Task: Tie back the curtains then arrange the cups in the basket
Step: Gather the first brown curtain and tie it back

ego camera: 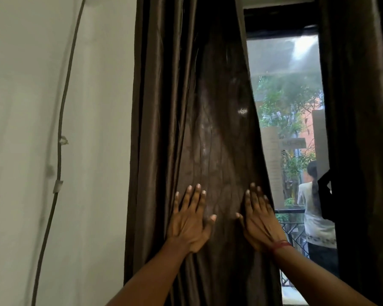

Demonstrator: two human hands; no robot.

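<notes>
White wall (97, 85), window (283, 96) right | left hand (189, 221), right hand (260, 221) flat on brown curtain (208, 107) (each grip released)

Left hand: your left hand (189, 219) lies flat, palm against the curtain (219, 129), its back toward you.
Left fingers: straight and spread, tips pointing up; the thumb sticks out to the right.
Right hand: your right hand (260, 221) lies flat on the same cloth near its right edge, level with the left.
Right fingers: straight, closer together, leaning up and slightly left; the thumb reaches left.
Thumbs: they point at each other, apart.
Wrists: a red thread (281, 245) rings your right wrist.
Arms: both forearms are bare and rise from the bottom edge, drawing closer toward the hands.
</notes>
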